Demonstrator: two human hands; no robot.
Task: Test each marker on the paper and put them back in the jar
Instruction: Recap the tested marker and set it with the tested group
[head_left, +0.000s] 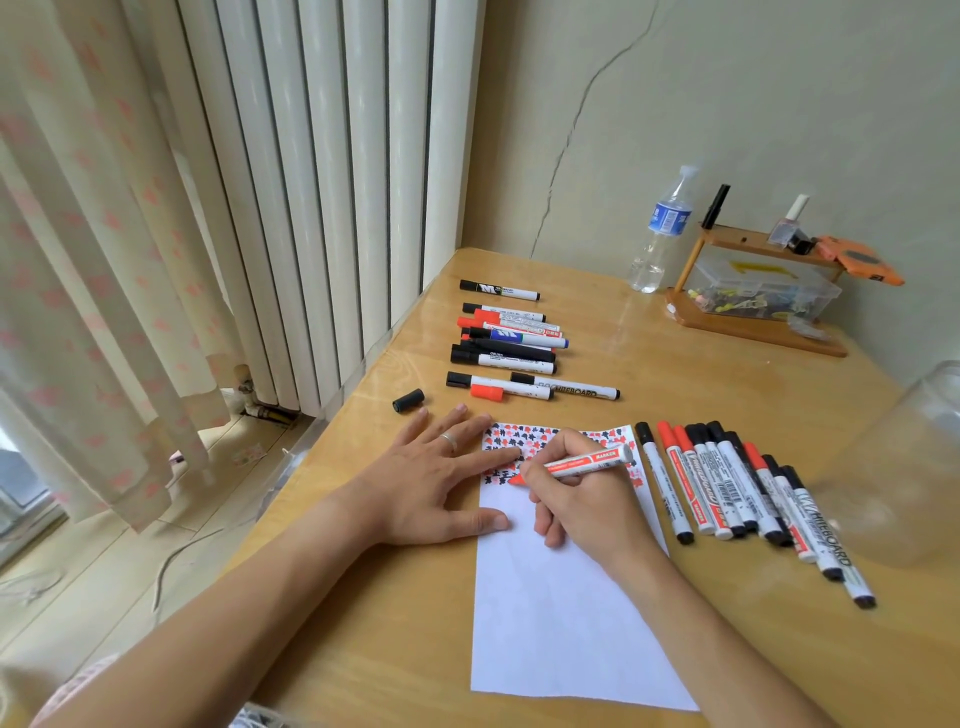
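Note:
A white sheet of paper (561, 613) lies on the wooden table, its top part filled with red and black marks. My right hand (582, 499) grips a red marker (587, 461) with its tip on the paper. My left hand (436, 478) lies flat with fingers spread, pressing the paper's left edge. A row of several capped red and black markers (737, 488) lies right of the paper. Another group of several markers (509, 340) lies beyond the paper. The clear jar (904, 467) stands at the right edge, blurred.
A loose black cap (408, 400) sits left of my left hand. A water bottle (662, 231) and a wooden rack (753, 322) holding a plastic box stand at the back right. A radiator and curtain are left of the table edge.

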